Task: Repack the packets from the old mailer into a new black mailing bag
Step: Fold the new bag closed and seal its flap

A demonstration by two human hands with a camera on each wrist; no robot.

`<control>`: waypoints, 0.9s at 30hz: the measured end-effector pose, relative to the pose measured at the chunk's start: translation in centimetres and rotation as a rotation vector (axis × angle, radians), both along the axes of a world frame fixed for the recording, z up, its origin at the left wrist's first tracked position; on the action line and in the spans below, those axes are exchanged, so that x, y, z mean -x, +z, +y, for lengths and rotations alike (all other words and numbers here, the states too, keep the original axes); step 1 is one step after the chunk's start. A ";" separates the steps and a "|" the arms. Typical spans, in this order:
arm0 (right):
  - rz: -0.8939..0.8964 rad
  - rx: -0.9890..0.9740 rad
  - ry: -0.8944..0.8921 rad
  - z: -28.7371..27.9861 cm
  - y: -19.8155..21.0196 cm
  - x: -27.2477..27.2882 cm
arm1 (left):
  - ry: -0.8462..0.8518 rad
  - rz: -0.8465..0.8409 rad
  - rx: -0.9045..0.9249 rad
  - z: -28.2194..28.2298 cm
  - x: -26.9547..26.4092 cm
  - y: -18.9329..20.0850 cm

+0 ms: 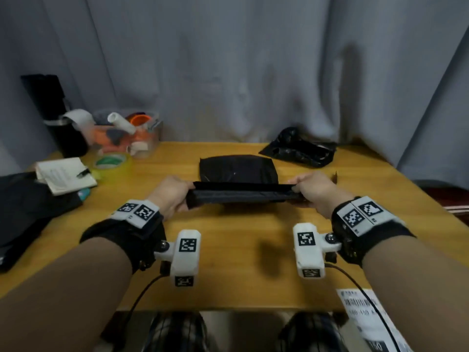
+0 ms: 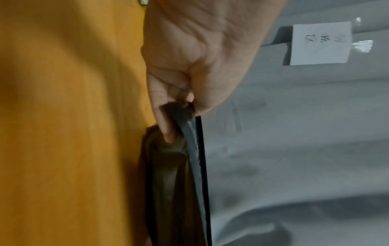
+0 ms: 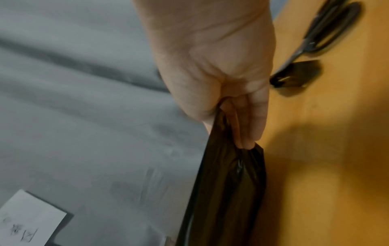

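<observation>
While both of my hands hold the new black mailing bag (image 1: 238, 171) by its near end, I judge the repacking to be close to finished. My left hand (image 1: 172, 194) pinches the left corner of the bag's flap edge between thumb and curled fingers (image 2: 166, 123), and my right hand (image 1: 312, 189) pinches the right corner the same way, fingers (image 3: 250, 119) curled under the plastic. That edge is lifted and pulled taut between them, while the body of the bag lies on the wooden table (image 1: 241, 250) just beyond, looking filled out rather than flat. I cannot see the packets themselves, so I take it they are inside, though that is a judgement.

A crumpled black plastic mailer (image 1: 299, 148), probably the old one, lies well apart at the far right, looking emptied. A printed shipping label (image 1: 365, 318) sits at the near right edge of the table, and scissors (image 3: 328, 25) lie beside my right hand.

What seems left is folding the flap over, sealing it, and perhaps sticking on the label.
</observation>
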State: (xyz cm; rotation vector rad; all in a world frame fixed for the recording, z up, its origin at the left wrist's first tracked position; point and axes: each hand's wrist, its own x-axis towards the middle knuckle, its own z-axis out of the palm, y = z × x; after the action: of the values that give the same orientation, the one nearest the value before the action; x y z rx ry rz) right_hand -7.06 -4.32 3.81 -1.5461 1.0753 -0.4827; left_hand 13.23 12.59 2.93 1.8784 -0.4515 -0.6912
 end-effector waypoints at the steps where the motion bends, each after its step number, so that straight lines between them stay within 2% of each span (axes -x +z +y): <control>1: 0.017 -0.017 0.003 0.5 -0.7 0.5 | 0.010 0.019 -0.010 0.5 0.5 -0.8; 3: 0.083 -0.005 -0.002 1.1 -1.7 1.3 | -0.002 0.014 -0.033 1.1 1.0 -2.0; 8: 0.283 0.224 0.089 2.0 -3.0 3.3 | -0.040 -0.027 -0.169 2.9 2.5 -3.6; 11: 0.480 0.270 0.234 2.0 -2.6 4.3 | -0.232 -0.119 -0.385 3.5 2.2 -2.9; 13: 0.558 0.363 0.204 1.2 -2.1 4.3 | -0.424 -0.337 -0.544 3.2 1.3 -2.3; 15: 0.552 0.504 0.149 0.6 -1.6 3.5 | -0.552 -0.463 -0.418 2.6 1.4 -1.1; 17: 0.511 0.652 0.218 0.9 -1.5 2.0 | -0.631 -0.560 -0.271 0.9 1.7 -0.5; 19: 0.495 0.721 0.424 1.5 -2.3 0.0 | -0.748 -0.708 -0.427 -1.0 1.7 -1.1; 22: 0.689 0.648 0.721 1.7 -4.4 -2.8 | -0.910 -0.694 -0.818 -3.5 0.9 -2.8; 24: 0.852 0.636 0.787 0.4 -5.4 -4.1 | -0.965 -0.698 -0.898 -5.0 0.6 -3.4; 27: 0.930 0.623 0.765 -2.3 -5.6 -5.1 | -0.960 -0.740 -0.906 -7.1 0.3 -4.1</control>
State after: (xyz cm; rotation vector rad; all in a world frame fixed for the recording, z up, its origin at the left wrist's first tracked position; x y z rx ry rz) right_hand -1.95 -6.65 -1.82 -2.6917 0.8933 0.5547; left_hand 12.89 5.44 -1.13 2.7420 -1.8351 -0.8592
